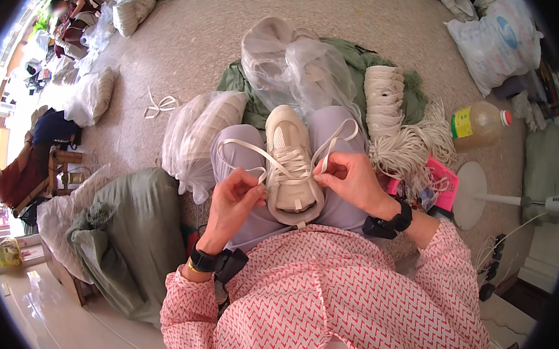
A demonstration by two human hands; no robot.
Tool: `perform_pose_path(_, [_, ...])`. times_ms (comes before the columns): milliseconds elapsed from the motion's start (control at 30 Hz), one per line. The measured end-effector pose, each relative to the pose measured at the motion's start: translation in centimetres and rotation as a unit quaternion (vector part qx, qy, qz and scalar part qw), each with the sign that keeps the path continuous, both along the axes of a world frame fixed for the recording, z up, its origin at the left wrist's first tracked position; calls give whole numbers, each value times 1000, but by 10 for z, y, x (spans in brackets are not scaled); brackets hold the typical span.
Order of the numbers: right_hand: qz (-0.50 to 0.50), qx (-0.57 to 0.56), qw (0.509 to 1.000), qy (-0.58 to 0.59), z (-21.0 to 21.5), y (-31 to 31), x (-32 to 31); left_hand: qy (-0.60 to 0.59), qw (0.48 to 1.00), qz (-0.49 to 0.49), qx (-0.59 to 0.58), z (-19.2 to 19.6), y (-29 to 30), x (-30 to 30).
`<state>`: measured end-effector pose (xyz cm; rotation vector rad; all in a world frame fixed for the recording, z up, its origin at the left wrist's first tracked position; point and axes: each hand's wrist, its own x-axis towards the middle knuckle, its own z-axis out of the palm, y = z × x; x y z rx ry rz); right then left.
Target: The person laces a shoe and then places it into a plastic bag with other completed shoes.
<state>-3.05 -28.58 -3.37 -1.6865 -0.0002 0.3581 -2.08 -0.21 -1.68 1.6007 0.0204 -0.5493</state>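
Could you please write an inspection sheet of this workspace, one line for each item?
Surface: speckled beige floor; the work rests on the person's lap in lilac trousers.
Job's things: cream lace-up sneaker on the lap, toe pointing away; flat cream shoelace threaded through it, both ends pulled out sideways.
Clutter: clear plastic bags of pale shoes, bundle of cream laces, stack of white insoles, yellow oil bottle, green cloth sacks.
Grippers: left hand and right hand each pinch a lace end with the fingers.
Cables: white cord and black power strip, lower right.
Surroundings: another person seated, far left.
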Motion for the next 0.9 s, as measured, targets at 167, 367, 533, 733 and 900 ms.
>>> perform_pose_path(167, [-12, -92, 993, -72, 16, 8, -4, -11, 999, 28, -38, -9, -3, 0])
perform_pose_path(367, [-11, -71, 991, -110, -2, 4, -9, -14, 997, 43, -62, -14, -8, 1])
perform_pose_path(533, [-13, -73, 991, -111, -6, 6, -6, -44, 998, 32, -30, -19, -7, -1])
perform_pose_path(733, [-26, -97, 987, -122, 3, 4, -8, -208, 969, -4, 129, -5, -25, -3])
perform_pose_path(900, [-20, -110, 989, -94, 6, 8, -6, -228, 956, 6, 182, -13, -22, -5])
